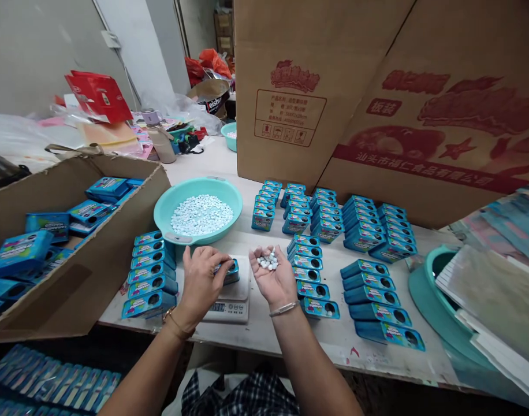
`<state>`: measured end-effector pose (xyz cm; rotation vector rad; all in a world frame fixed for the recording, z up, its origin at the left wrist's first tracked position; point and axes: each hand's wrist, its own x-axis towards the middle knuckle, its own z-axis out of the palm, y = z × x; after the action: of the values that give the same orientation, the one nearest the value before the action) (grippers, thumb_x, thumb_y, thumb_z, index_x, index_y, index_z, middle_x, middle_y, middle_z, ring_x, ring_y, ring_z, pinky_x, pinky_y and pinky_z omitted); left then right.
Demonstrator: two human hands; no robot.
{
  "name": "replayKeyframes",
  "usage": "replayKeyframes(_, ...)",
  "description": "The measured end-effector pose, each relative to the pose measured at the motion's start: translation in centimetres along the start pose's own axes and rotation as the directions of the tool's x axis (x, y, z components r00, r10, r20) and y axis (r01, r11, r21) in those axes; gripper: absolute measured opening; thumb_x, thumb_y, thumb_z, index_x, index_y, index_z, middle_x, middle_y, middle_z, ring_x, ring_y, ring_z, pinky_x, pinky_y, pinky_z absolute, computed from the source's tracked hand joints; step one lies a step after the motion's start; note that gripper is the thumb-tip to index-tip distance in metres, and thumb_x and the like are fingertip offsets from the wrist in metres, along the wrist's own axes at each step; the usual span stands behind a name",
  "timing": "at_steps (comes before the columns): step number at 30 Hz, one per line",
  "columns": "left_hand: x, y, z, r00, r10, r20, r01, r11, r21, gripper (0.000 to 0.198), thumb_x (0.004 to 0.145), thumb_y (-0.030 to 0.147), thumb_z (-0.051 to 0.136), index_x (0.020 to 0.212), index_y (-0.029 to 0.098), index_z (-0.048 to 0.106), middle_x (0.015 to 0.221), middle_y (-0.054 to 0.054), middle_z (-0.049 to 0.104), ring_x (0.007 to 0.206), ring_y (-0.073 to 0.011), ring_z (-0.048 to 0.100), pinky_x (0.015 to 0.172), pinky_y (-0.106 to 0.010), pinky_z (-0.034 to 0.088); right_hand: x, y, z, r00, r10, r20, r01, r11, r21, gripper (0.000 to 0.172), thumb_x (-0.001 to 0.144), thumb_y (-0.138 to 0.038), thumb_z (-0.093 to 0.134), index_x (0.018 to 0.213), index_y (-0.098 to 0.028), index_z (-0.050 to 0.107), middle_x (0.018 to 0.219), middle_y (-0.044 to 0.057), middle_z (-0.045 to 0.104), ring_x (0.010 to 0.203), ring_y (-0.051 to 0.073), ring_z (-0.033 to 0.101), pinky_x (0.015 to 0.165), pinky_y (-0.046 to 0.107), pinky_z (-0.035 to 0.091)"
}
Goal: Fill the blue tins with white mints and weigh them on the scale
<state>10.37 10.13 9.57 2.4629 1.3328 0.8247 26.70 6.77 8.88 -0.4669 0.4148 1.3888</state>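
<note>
My left hand (201,283) is closed in a pinch over the top of a blue tin (233,273), and what the fingertips hold, if anything, is hidden. That tin stands on a white digital scale (238,312), partly covered by the hand. Palm up and cupped, my right hand (279,283) holds a small heap of white candies (268,261) just right of the scale. Behind my left hand sits a turquoise basin (163,214) with many more white candies. A row of blue tins with round top holes (149,283) stands left of the scale.
More blue tins (372,297) stand in rows at the right and back. Large cartons (286,110) wall off the table's far side. An open cardboard box (86,283) of tins is at the left; a turquoise tub (424,289) with papers is at the right.
</note>
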Motion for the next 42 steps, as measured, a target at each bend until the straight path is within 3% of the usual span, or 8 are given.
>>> replayKeyframes(4,-0.2,-1.7,0.7,0.999,0.014,0.05,-0.015,1.0,0.008,0.019,0.09,0.036,0.057,0.102,0.026,0.067,0.097,-0.005,0.064,0.099,-0.0246,0.055,0.105,-0.053,0.028,-0.3,-1.2,0.1,0.998,-0.062,0.011,0.062,0.998,0.007,0.03,0.095,-0.029,0.046,0.069,-0.019,0.056,0.058,-0.004,0.053,0.064,0.01,0.064,0.081,0.032,0.058)
replayKeyframes(8,-0.5,-2.8,1.0,0.985,0.076,0.158,-0.087,0.994,0.068,0.054,0.079,0.042,0.068,0.127,0.022,0.053,0.12,-0.011,0.059,0.113,-0.0301,0.052,0.1,-0.05,0.035,-1.3,-1.1,-0.4,0.999,-0.034,0.023,0.033,0.999,0.027,0.028,0.095,-0.029,0.047,0.071,-0.018,0.056,0.059,-0.004,0.052,0.06,0.009,0.06,0.077,0.03,0.058)
replayKeyframes(15,2.3,-0.7,2.6,0.943,0.151,0.298,-0.19,0.976,0.105,0.025,0.084,0.029,0.059,0.108,0.024,0.058,0.103,-0.006,0.066,0.104,-0.028,0.056,0.108,-0.059,0.02,-4.5,-2.9,-2.5,0.995,0.056,0.086,-0.059,0.997,0.043,0.018,0.094,-0.027,0.05,0.078,-0.017,0.054,0.064,-0.003,0.05,0.059,0.008,0.055,0.058,0.021,0.053)
replayKeyframes(22,8.1,2.9,8.5,0.904,0.243,0.353,-0.281,0.958,0.06,0.029,0.081,0.022,0.061,0.11,0.024,0.057,0.106,-0.006,0.066,0.107,-0.0287,0.055,0.109,-0.06,0.018,-7.5,-9.8,-4.2,0.964,-0.222,0.148,0.208,0.972,0.105,0.014,0.09,-0.021,0.054,0.077,-0.018,0.049,0.067,-0.005,0.044,0.06,0.008,0.049,0.055,0.02,0.048)
replayKeyframes(30,8.2,4.3,13.4,0.847,0.321,0.423,-0.364,0.931,0.024,0.031,0.077,0.02,0.063,0.108,0.022,0.06,0.102,-0.006,0.065,0.102,-0.0262,0.056,0.101,-0.045,0.036,-7.5,-11.7,-5.0,0.95,-0.289,0.121,0.268,0.949,0.167,0.017,0.093,-0.023,0.049,0.077,-0.018,0.048,0.066,-0.005,0.043,0.059,0.008,0.048,0.054,0.02,0.046)
replayKeyframes(37,8.9,4.1,12.5,0.875,0.321,0.363,-0.342,0.94,-0.007,0.028,0.081,0.024,0.062,0.108,0.019,0.06,0.101,-0.009,0.064,0.098,-0.0266,0.058,0.086,-0.039,0.044,-7.4,-10.4,-4.4,0.967,-0.126,0.22,0.082,0.977,0.197,0.019,0.096,-0.026,0.047,0.079,-0.018,0.046,0.064,-0.006,0.041,0.055,0.007,0.045,0.051,0.018,0.043)
replayKeyframes(40,8.8,6.8,9.3,0.905,0.342,0.255,-0.344,0.938,-0.038,0.031,0.085,0.032,0.059,0.113,0.019,0.057,0.106,-0.01,0.062,0.103,-0.0277,0.055,0.091,-0.042,0.043,-10.4,-13.3,-4.5,0.918,-0.26,0.301,0.189,0.951,0.245,0.015,0.093,-0.02,0.05,0.079,-0.018,0.045,0.064,-0.006,0.041,0.053,0.006,0.044,0.047,0.016,0.038)
replayKeyframes(42,7.8,10.2,6.6,0.893,0.434,0.118,-0.421,0.899,-0.117,0.031,0.085,0.035,0.061,0.113,0.021,0.057,0.106,-0.008,0.062,0.103,-0.0267,0.054,0.094,-0.043,0.042,-13.5,-16.1,-5.2,0.83,-0.444,0.336,0.363,0.889,0.278,0.015,0.09,-0.014,0.052,0.079,-0.019,0.043,0.065,-0.006,0.042,0.051,0.006,0.042,0.045,0.015,0.036)
